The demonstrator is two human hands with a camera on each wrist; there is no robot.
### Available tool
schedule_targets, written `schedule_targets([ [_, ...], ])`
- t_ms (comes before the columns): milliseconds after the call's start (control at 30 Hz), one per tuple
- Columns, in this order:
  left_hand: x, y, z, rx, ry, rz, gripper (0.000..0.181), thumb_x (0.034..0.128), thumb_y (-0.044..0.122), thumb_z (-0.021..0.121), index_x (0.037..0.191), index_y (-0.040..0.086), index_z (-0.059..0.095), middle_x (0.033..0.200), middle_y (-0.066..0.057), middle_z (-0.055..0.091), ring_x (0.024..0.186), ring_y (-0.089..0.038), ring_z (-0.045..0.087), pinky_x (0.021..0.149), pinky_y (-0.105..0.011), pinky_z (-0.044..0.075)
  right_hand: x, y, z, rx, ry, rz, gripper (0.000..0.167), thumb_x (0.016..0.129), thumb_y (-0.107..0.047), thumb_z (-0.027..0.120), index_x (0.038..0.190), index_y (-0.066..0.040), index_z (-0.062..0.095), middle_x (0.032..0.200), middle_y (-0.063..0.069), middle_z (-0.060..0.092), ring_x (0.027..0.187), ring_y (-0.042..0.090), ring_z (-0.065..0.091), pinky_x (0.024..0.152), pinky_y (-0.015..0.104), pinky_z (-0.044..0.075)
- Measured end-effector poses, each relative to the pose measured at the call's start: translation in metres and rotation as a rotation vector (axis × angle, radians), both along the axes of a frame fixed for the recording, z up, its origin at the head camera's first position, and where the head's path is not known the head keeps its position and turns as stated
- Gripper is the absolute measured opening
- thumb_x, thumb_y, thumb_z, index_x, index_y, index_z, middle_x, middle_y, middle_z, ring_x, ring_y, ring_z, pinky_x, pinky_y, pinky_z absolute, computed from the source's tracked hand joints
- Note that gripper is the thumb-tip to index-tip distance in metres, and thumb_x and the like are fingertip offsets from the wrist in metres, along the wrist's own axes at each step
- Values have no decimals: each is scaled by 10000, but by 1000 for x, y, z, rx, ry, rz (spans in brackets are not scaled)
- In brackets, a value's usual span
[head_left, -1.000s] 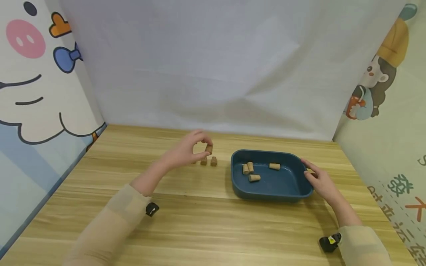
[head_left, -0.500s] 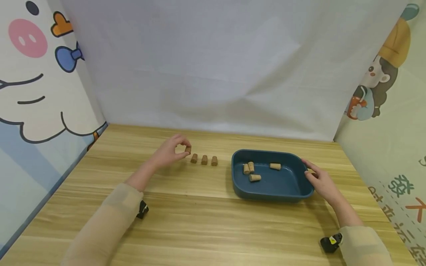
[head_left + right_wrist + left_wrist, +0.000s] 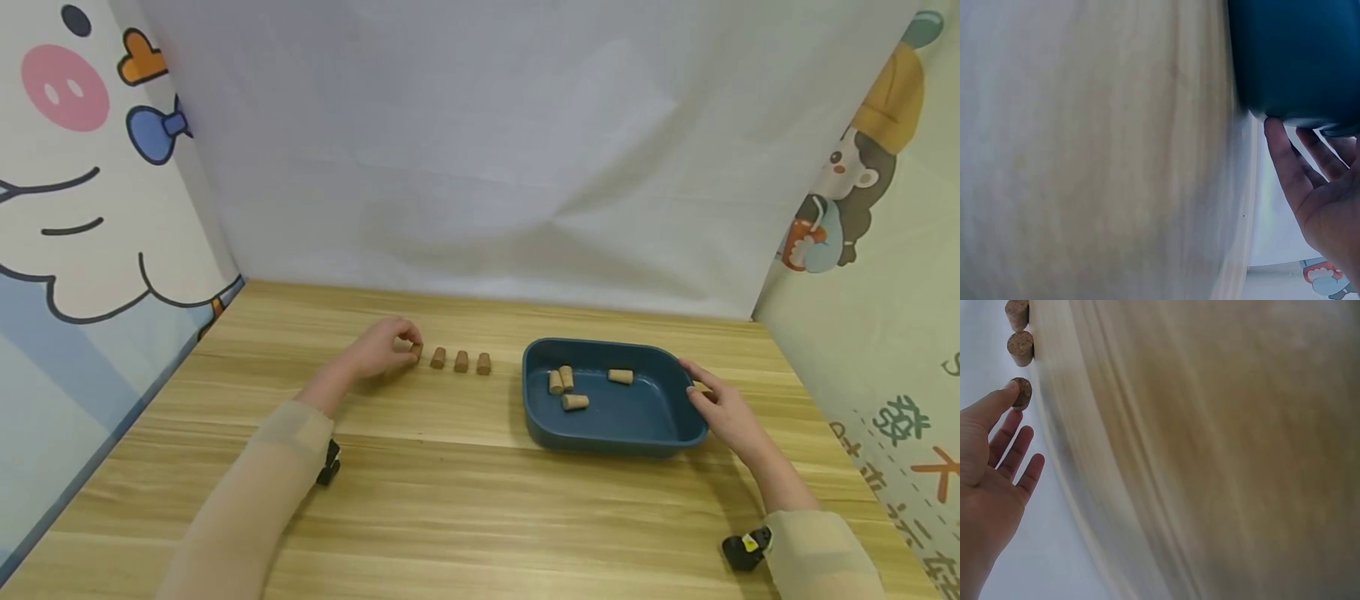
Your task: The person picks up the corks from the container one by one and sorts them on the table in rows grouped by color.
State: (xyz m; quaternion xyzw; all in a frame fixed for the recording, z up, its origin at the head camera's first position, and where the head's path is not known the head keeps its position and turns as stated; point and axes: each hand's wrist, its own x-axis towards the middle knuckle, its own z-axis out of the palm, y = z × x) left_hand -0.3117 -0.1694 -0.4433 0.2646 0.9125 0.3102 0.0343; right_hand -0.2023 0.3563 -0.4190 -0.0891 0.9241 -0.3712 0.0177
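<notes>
My left hand [image 3: 381,348] pinches a cork [image 3: 416,352] between thumb and fingers, low at the left end of a row on the table. To its right three corks stand apart, the nearest cork [image 3: 438,358] close to my fingertips. In the left wrist view the thumb of my left hand [image 3: 997,450] presses the held cork [image 3: 1023,394]. My right hand [image 3: 727,414] touches the right end of the blue tray [image 3: 615,444], its thumb and fingers at the rim; the right wrist view shows my right hand [image 3: 1325,194] against the tray's wall [image 3: 1297,62].
Inside the tray lie several corks, one cork [image 3: 575,402] near its front wall and another cork [image 3: 620,376] farther back. A white cloth [image 3: 480,167] hangs behind the wooden table [image 3: 450,517]. Printed panels stand at the left and right.
My left hand has moved left past the three standing corks and come down to the table with its cork. The right hand and the tray have stayed in place.
</notes>
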Motion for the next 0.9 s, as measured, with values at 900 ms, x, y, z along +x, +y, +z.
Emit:
schedule_targets([
  [900, 3, 0, 11, -27, -91, 50, 364, 860, 139, 681, 1185, 5, 588, 1242, -174, 569, 1193, -372, 475, 1025, -505, 384, 0, 1, -1, -20, 17, 3, 489, 1019, -163, 392, 1474, -19, 284, 1429, 338, 324, 1174, 532, 456, 726, 114, 424],
])
